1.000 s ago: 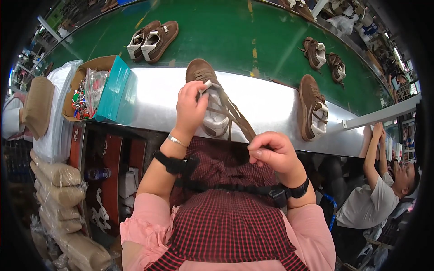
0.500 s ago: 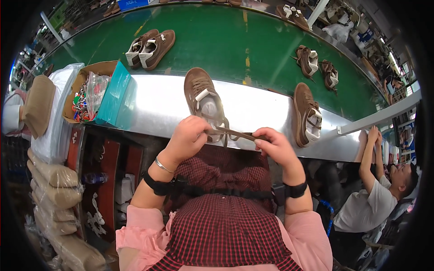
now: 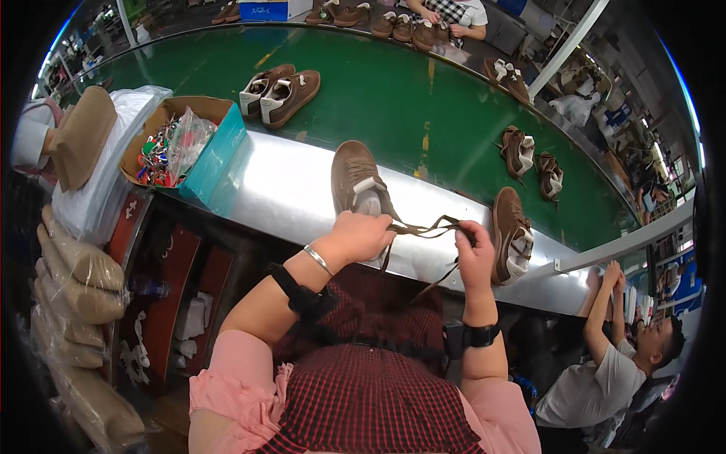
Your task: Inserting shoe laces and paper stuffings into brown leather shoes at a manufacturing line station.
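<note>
A brown sneaker [image 3: 352,168] with a pale lining stands on the metal ledge in front of me, toe pointing away. Over its heel end, my left hand [image 3: 357,236] is closed on one part of the brown shoelace [image 3: 425,228], hiding the back of the shoe. To the right, my right hand [image 3: 476,253] pinches another part of the lace between thumb and fingers. The lace runs loosely between both hands, with a loop by the right one and a loose end hanging below. A second brown sneaker [image 3: 511,234] rests just right of my right hand.
A teal-sided cardboard box [image 3: 227,155] of small coloured parts sits at left. Beyond the metal ledge [image 3: 283,163], a green conveyor belt [image 3: 363,83] carries pairs of brown shoes [image 3: 283,94]. A white post [image 3: 628,234] crosses at right, near a co-worker [image 3: 605,378]. Wrapped tan forms [image 3: 83,295] stack at left.
My right hand has moved right and slightly down, drawing its lace away from the left hand. The lace now forms a loop and a hanging end. The whole view has shifted.
</note>
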`<state>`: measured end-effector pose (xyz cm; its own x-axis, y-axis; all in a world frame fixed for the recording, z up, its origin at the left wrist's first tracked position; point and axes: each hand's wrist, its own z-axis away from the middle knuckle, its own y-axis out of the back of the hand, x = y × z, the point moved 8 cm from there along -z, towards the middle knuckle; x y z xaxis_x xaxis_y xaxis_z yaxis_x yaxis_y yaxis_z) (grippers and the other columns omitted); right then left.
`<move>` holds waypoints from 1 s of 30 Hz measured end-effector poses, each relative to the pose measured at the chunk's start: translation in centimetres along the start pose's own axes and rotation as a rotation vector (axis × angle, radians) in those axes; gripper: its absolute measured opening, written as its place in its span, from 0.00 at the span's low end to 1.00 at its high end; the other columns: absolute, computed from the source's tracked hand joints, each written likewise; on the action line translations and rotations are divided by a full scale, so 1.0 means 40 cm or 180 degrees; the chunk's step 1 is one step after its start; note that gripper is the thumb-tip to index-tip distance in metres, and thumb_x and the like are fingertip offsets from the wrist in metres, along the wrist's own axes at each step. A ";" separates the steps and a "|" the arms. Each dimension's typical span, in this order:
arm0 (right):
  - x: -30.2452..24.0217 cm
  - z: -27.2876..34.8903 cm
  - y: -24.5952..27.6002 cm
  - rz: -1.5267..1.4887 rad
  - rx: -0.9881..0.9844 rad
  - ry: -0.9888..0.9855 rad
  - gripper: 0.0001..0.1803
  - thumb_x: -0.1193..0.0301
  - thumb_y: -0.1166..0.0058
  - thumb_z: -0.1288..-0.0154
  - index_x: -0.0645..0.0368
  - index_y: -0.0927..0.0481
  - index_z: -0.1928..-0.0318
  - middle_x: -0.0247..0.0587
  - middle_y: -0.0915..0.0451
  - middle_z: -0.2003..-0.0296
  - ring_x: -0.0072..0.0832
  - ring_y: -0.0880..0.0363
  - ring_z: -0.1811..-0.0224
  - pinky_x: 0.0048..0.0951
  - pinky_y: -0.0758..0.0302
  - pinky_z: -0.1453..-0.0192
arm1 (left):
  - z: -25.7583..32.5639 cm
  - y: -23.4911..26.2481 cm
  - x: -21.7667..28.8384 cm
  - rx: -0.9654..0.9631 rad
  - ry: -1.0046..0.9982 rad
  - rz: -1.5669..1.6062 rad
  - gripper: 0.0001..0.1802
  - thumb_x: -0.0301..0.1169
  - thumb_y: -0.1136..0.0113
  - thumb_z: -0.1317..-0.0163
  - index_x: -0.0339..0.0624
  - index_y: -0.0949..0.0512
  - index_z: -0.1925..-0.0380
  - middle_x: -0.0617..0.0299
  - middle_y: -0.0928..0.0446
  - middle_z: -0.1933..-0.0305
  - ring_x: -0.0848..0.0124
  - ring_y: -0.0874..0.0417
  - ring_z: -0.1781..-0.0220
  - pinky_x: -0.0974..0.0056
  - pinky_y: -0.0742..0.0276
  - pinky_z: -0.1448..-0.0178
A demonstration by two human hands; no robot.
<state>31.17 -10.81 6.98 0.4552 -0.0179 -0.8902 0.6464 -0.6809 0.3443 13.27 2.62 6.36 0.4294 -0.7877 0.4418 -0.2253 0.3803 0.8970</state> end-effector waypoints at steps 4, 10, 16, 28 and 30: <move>0.058 0.021 -0.025 0.1288 0.0006 0.0558 0.15 0.78 0.45 0.46 0.62 0.25 0.56 0.50 0.26 0.52 0.40 0.27 0.49 0.34 0.31 0.43 | 0.010 0.022 0.025 0.0343 -0.0146 0.0280 0.18 0.47 0.44 0.44 0.43 0.23 0.68 0.52 0.20 0.74 0.51 0.20 0.67 0.51 0.26 0.62; -0.148 -0.059 -0.199 -0.0240 -0.0749 0.0648 0.05 0.80 0.46 0.43 0.65 0.23 0.64 0.42 0.21 0.69 0.28 0.21 0.64 0.26 0.25 0.58 | 0.090 0.061 0.041 0.1200 -0.0751 0.0722 0.09 0.36 0.37 0.49 0.45 0.22 0.70 0.59 0.25 0.68 0.57 0.25 0.65 0.55 0.30 0.59; -0.198 -0.089 -0.394 0.1096 -0.1267 0.1340 0.13 0.69 0.47 0.42 0.59 0.25 0.56 0.49 0.20 0.67 0.44 0.20 0.60 0.42 0.24 0.59 | 0.113 0.040 0.046 0.1243 -0.0925 0.0313 0.10 0.30 0.37 0.53 0.46 0.23 0.68 0.59 0.25 0.67 0.58 0.24 0.64 0.55 0.30 0.58; -0.166 -0.084 -0.437 0.3015 -0.1515 0.0352 0.24 0.51 0.42 0.49 0.59 0.25 0.62 0.46 0.18 0.72 0.43 0.17 0.69 0.43 0.22 0.65 | 0.152 0.025 0.016 0.2046 -0.1032 0.0800 0.07 0.26 0.38 0.52 0.45 0.25 0.72 0.60 0.29 0.68 0.58 0.26 0.63 0.56 0.33 0.58; -0.173 -0.085 -0.448 0.3034 -0.1595 0.0282 0.23 0.52 0.42 0.49 0.59 0.24 0.63 0.47 0.18 0.71 0.44 0.17 0.68 0.42 0.22 0.63 | 0.156 0.021 0.011 0.2071 -0.1011 0.0786 0.07 0.27 0.38 0.52 0.45 0.26 0.72 0.60 0.29 0.68 0.59 0.26 0.63 0.57 0.33 0.58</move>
<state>18.51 3.99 7.99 0.9331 -0.3151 -0.1734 0.1704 -0.0374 0.9847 7.82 -0.45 7.22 0.0498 -0.8558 0.5149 -0.7940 0.2789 0.5402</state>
